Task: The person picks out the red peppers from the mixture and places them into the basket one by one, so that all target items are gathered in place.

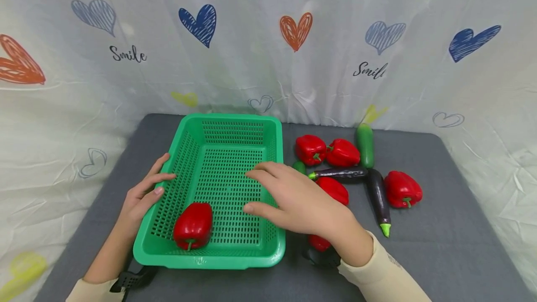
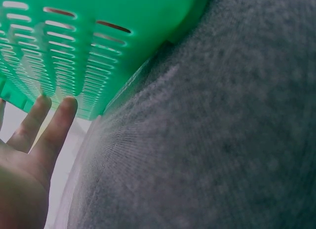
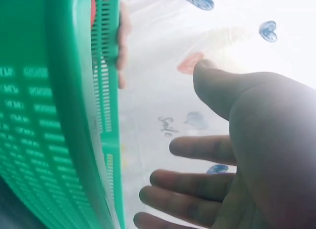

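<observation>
The green basket (image 1: 209, 262) sits on a gray cloth (image 1: 453, 246), its front edge near the person, left of the vegetables. A red bell pepper (image 1: 194, 225) lies in its near left corner, stem toward the person. A black strap (image 1: 133, 278) circles the left wrist. The left hand (image 1: 142, 195) rests at the basket's left side, fingers spread and fairly straight, some tips over the rim, others along the outer wall. The right hand (image 1: 295, 199) hangs over the right side, fingers loosely bent, thumb well apart, with nothing in its grasp. Beside it, partly hidden by the right arm, is a second pepper (image 1: 320, 243); a third pepper (image 1: 334, 191) shows just past the hand. Farther right, one eggplant (image 1: 379, 197) points its green tip nearward, next to a fourth pepper (image 1: 402, 189). Another eggplant (image 1: 341, 173) lies crosswise behind the third pepper. Beyond it are two more peppers (image 1: 343, 153) side by side and a cucumber (image 1: 365, 146). At the back hangs a white curtain (image 1: 247, 59) printed with hearts and "Smile".
</observation>
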{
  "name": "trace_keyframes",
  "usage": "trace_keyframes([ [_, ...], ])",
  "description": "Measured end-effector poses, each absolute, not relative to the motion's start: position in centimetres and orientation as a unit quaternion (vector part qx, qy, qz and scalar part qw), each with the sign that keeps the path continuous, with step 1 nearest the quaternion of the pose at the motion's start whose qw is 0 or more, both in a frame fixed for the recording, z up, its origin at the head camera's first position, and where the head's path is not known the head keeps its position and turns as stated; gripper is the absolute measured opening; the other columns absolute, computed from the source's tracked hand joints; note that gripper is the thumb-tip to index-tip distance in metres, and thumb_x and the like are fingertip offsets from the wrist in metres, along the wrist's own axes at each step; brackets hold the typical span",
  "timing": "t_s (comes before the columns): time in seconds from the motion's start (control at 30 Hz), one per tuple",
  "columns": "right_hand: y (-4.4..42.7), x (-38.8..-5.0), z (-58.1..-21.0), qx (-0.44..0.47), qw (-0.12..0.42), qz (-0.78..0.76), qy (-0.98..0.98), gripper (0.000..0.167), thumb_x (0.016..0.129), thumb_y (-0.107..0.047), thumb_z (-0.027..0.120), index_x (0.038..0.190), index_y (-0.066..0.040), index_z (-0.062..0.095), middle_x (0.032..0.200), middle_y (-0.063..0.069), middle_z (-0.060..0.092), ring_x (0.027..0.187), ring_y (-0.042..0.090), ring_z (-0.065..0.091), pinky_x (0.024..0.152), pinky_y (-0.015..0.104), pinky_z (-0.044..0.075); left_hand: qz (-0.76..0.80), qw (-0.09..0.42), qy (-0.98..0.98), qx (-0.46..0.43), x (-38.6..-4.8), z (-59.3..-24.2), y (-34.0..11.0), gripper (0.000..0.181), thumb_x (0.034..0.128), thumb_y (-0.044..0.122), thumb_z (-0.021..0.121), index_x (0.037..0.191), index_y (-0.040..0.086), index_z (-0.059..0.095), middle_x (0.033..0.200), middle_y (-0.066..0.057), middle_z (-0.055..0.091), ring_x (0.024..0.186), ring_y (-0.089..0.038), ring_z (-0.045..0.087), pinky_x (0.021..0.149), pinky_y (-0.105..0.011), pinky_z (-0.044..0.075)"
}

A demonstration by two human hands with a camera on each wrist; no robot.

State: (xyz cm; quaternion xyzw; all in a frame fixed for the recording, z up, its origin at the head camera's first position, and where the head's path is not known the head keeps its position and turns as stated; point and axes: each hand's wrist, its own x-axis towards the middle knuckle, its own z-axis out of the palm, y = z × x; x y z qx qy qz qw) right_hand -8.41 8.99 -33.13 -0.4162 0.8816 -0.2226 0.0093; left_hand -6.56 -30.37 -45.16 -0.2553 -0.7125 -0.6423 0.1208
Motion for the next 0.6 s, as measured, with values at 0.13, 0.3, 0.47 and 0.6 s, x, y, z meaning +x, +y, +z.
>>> trace_keyframes([
  [0.13, 9.8, -8.2, -33.1, -0.387, 0.001, -0.227, 0.894, 0.069, 0.104, -0.058, 0.069, 0.155, -0.012, 0.06, 0.152, 0.002, 0.059, 0.14, 0.02, 0.057, 0.113, 0.043, 0.051, -0.643, 0.124, -0.71, -0.26, -6.6, -45.2, -30.4, 0.038, 0.1026, -0.017, 0.042, 0.134, -0.017, 0.063, 0.176, -0.021, 0.031, 0.166, -0.025, 0.023, 0.119, -0.026, 0.031],
  [0.3, 10.8, -8.1, -33.4, -0.349, -0.003, -0.229, 0.909, 0.069, 0.103, -0.056, 0.073, 0.153, -0.011, 0.061, 0.151, 0.001, 0.061, 0.137, 0.02, 0.059, 0.11, 0.044, 0.053, -0.644, 0.129, -0.706, -0.265, -6.7, -45.3, -30.5, 0.039, 0.1012, -0.019, 0.042, 0.133, -0.017, 0.063, 0.176, -0.021, 0.032, 0.166, -0.025, 0.024, 0.119, -0.026, 0.031],
  [0.47, 12.2, -8.1, -33.9, -0.304, 0.003, -0.223, 0.926, 0.068, 0.102, -0.057, 0.072, 0.152, -0.012, 0.062, 0.15, 0.002, 0.061, 0.137, 0.023, 0.06, 0.108, 0.049, 0.054, -0.649, 0.136, -0.696, -0.274, -6.8, -45.5, -30.4, 0.041, 0.0993, -0.022, 0.041, 0.133, -0.016, 0.065, 0.175, -0.022, 0.033, 0.165, -0.026, 0.025, 0.119, -0.027, 0.032],
  [0.6, 13.3, -8.1, -34.4, -0.272, 0.003, -0.231, 0.934, 0.065, 0.102, -0.054, 0.074, 0.15, -0.011, 0.064, 0.149, 0.003, 0.062, 0.138, 0.025, 0.059, 0.109, 0.052, 0.053, -0.652, 0.139, -0.693, -0.275, -6.7, -45.6, -30.3, 0.041, 0.0988, -0.022, 0.041, 0.132, -0.016, 0.065, 0.175, -0.022, 0.034, 0.164, -0.026, 0.026, 0.119, -0.027, 0.032],
])
